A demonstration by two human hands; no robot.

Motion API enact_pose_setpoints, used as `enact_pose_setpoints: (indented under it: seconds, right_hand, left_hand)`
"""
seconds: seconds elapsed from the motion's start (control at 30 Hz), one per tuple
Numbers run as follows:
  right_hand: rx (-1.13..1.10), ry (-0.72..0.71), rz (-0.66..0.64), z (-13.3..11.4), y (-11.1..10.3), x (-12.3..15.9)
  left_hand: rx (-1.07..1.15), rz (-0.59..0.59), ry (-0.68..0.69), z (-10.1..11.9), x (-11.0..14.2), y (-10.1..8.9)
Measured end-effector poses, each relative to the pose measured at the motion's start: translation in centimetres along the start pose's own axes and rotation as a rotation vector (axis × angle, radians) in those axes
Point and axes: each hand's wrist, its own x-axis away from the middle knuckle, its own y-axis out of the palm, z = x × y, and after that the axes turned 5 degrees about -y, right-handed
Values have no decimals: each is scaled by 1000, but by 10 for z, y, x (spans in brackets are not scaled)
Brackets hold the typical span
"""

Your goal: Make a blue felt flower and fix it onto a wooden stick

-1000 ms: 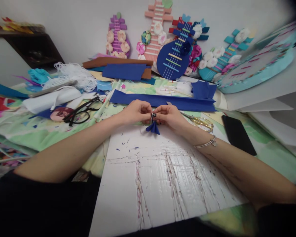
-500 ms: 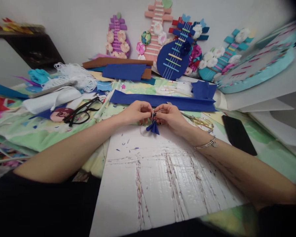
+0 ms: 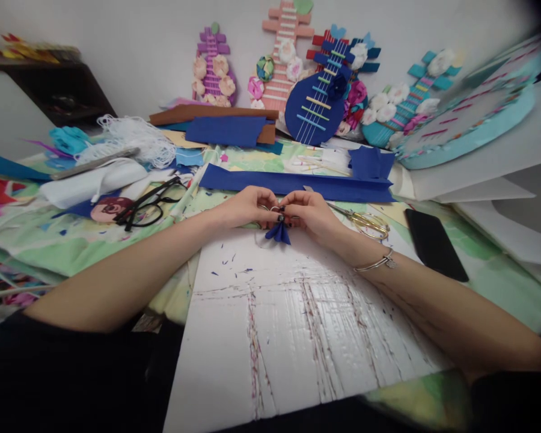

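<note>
A small piece of gathered blue paper (image 3: pixel 278 233) hangs between my fingertips over the top of the scored white board (image 3: pixel 225 343). Its lower end flares out like a fan. Around its pinched upper part runs a thin white string (image 3: pixel 274 208). My left hand (image 3: pixel 247 206) is closed, thumb and fingers pinching the string at the left side. From the right, my right hand (image 3: pixel 313 215) also pinches closed at the same spot, with a bracelet at its wrist. The fingers partly hide the string and the top of the paper.
Beyond my hands lies a long folded blue strip (image 3: pixel 297 183). Gold-handled scissors (image 3: pixel 367 222) and a black phone (image 3: pixel 435 243) are at the right. Black glasses (image 3: pixel 151 204) and a heap of white string (image 3: pixel 133 139) lie left. Decorated lute-shaped crafts, including a blue one (image 3: pixel 315 111), lean against the wall.
The string around the gathered paper has shifted, with a loop now showing at my left fingertips. The paper fan has turned slightly and spread. Both hands stay nearly in place.
</note>
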Motion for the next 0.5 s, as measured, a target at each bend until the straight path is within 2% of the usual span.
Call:
enact_pose_setpoints:
  seconds: [0.33,0.5]
  right_hand:
    - [-31,-27,-10,-1,0,1]
    - [3,3,13,0,0,-1]
  left_hand:
    - [-58,-23,30,-4,-2,-2]
    - [-87,55,146,-3,1,4]
